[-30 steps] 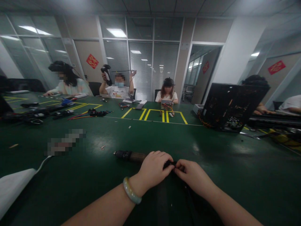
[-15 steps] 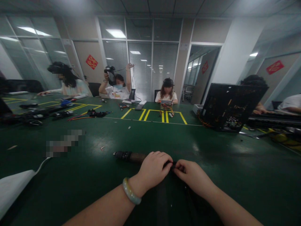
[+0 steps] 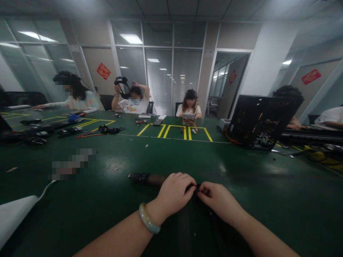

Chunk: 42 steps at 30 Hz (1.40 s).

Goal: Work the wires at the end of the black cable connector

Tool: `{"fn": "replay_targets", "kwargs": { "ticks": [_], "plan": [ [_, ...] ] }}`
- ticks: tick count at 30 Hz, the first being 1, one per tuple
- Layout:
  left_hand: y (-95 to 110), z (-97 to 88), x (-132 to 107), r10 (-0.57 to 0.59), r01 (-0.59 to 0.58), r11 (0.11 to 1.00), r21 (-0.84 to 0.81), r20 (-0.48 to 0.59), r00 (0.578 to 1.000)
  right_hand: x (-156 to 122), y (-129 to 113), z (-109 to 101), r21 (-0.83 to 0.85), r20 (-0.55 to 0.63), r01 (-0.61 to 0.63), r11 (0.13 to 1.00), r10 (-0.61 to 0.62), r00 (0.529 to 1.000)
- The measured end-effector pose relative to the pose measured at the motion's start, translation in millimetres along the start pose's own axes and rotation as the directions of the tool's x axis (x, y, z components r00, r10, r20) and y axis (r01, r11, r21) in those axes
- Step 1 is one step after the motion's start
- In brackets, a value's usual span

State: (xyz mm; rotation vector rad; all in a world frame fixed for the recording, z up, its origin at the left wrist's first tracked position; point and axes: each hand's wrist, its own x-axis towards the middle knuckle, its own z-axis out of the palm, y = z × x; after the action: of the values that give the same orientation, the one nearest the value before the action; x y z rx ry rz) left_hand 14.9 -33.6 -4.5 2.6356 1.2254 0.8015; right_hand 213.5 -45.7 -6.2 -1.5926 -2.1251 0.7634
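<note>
An electric screwdriver (image 3: 155, 179) lies across the green table, with a metal tip and black collar pointing left and a brownish body. My left hand (image 3: 175, 191), a bangle on its wrist, is closed over the rear of the tool and hides that end. Close beside it, my right hand (image 3: 219, 198) pinches a small black piece (image 3: 198, 187), which looks like the cord end at the back of the screwdriver. The fingertips of both hands nearly meet there. Below my right hand, something dark like a cord hangs towards me, too dim to make out well.
A blurred-out power strip (image 3: 75, 166) with a white cord lies left, near a white sheet (image 3: 16, 217). Black parts and wires (image 3: 107, 129) are at the far left. A black computer case (image 3: 265, 121) stands at the right. Several people sit around the table.
My hands and the screwdriver stay almost in place. Across the table, a person has lowered a raised arm to their head, with a black headset still held up in the other hand.
</note>
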Motion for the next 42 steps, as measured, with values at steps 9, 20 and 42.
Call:
{"fn": "replay_targets", "kwargs": {
  "ticks": [9, 20, 42],
  "plan": [
    [0.7, -2.1, -0.5, 0.003, -0.003, 1.0, 0.006, 0.007, 1.0, 0.8, 0.0, 0.1, 0.017, -0.001, 0.009, 1.0, -0.009, 1.0],
    [0.7, -0.2, 0.0, 0.002, -0.002, 1.0, 0.02, 0.008, 1.0, 0.3, -0.6, 0.5, 0.022, 0.004, -0.006, 1.0, 0.006, 1.0],
    [-0.8, 0.3, -0.7, 0.017, -0.018, 0.999, 0.038, 0.018, 1.0, 1.3, -0.8, 0.2, -0.011, -0.003, 0.016, 1.0, -0.016, 1.0]
  ]
}}
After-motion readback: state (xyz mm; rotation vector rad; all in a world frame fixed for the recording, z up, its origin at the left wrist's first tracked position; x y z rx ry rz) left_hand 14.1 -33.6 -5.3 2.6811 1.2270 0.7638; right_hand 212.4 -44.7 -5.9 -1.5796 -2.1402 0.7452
